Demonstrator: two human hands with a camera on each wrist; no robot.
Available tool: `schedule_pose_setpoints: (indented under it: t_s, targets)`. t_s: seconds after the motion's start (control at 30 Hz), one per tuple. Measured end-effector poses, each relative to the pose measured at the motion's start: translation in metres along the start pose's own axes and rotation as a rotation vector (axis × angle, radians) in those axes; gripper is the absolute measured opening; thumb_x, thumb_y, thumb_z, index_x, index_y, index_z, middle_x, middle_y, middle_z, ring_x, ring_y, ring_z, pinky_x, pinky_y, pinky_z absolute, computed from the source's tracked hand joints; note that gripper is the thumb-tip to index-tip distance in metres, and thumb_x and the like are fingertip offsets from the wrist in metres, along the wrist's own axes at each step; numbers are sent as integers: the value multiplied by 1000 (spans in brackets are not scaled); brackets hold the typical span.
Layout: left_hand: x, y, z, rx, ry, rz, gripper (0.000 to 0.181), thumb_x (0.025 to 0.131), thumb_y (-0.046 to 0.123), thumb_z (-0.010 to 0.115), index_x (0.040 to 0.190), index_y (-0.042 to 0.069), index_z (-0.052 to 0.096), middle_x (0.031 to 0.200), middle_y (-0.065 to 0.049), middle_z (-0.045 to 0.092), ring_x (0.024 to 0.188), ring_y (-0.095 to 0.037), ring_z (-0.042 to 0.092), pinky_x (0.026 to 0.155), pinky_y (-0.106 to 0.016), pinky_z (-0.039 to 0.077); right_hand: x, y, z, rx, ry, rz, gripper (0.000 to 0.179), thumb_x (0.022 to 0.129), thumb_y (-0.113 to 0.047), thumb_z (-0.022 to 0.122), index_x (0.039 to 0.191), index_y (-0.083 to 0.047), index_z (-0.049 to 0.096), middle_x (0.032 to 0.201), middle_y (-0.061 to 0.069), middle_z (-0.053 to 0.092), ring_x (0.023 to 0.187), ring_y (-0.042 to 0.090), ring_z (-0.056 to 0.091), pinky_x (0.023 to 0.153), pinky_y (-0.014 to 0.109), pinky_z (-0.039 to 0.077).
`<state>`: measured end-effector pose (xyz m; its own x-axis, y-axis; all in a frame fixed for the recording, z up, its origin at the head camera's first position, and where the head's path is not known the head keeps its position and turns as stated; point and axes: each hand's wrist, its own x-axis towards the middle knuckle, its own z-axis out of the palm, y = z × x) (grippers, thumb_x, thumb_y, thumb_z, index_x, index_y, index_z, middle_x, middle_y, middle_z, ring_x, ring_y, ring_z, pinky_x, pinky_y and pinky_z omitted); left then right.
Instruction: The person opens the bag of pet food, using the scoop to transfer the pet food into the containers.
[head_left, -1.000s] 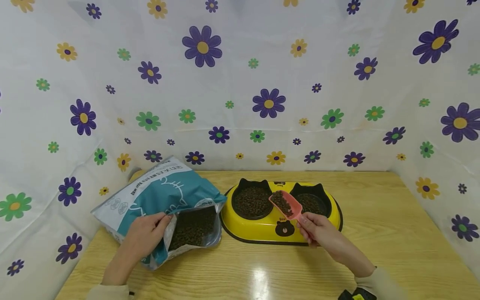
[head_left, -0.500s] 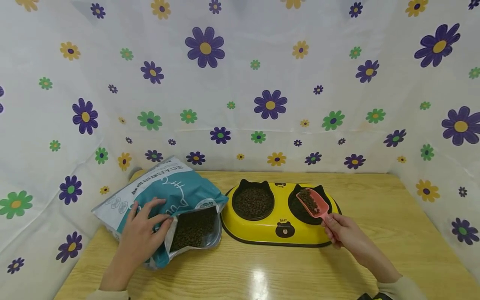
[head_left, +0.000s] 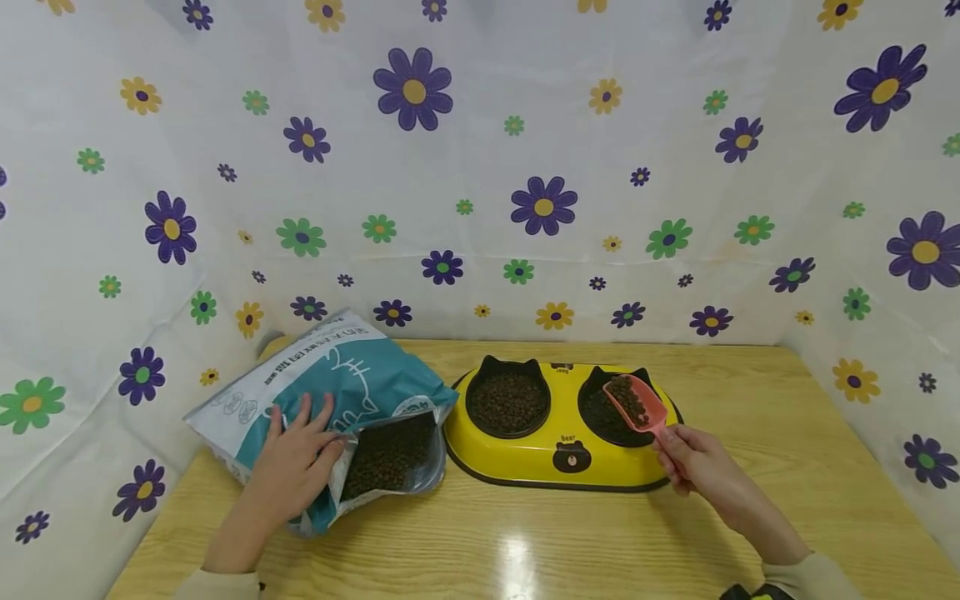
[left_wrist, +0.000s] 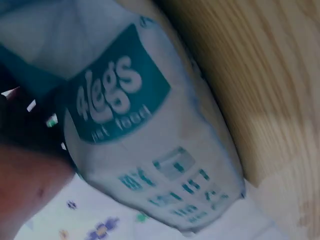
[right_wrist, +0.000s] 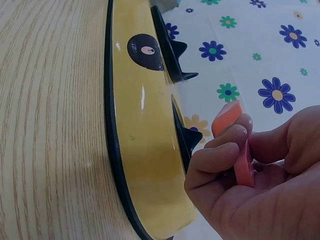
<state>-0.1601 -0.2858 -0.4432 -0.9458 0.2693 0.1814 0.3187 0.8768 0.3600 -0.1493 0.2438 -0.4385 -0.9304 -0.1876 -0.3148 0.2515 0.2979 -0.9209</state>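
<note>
My right hand [head_left: 708, 467] grips the handle of a pink scoop [head_left: 651, 408], which carries brown kibble. The scoop is over the right bowl [head_left: 596, 412] of a yellow double pet feeder [head_left: 510, 462]. In the right wrist view, my fingers curl round the pink handle [right_wrist: 244, 172]. Dark kibble lies in the right bowl, partly covered by the scoop. On the left, my left hand [head_left: 296, 462] rests with spread fingers on a teal and white pet food bag [head_left: 352, 375]. The bag lies tilted, its mouth towards the feeder with kibble [head_left: 390, 454] showing inside.
The left bowl [head_left: 508, 403] of the feeder holds a layer of kibble. A wood-grain table [head_left: 450, 554] bears everything. Behind and on both sides hangs a white cloth [head_left: 570, 50] with printed flowers.
My right hand has carried the loaded scoop from between the bowls rightward over the right bowl. My left hand has let go of the bag's edge and spread its fingers on the bag.
</note>
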Motion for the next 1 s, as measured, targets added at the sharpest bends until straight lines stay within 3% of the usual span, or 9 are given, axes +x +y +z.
schedule_pose_setpoints:
  t_s: [0.17,0.47,0.77,1.0]
  targets:
    - [-1,-5,-3,-32,15,55,38,109,21,45,116,-2,74,149,-30,48,144,-58,33,118,-74,5,-1,0,-2,-43,45,1,34,114,-27,34,111,3,49,78,2,48,65,11,43,58,26,40]
    - [-5,-3,-2,-42,28,34,36,109,26,48,116,4,76,147,-27,52,144,-55,36,123,-66,7,-4,4,-5,-259,179,-11,34,113,-24,36,113,4,56,78,5,54,54,8,35,50,24,36]
    - [-3,0,-4,-20,-2,-3,36,105,33,55,117,8,77,149,-25,51,146,-53,35,124,-65,9,1,8,-2,-508,285,-123,33,112,-26,43,99,0,60,77,6,58,60,14,42,56,27,35]
    - [-5,-1,-2,-47,-8,5,31,105,27,55,113,8,78,150,-27,49,146,-55,33,124,-63,7,5,13,1,-690,401,-293,23,108,-14,52,97,4,63,69,5,55,56,13,42,52,26,34]
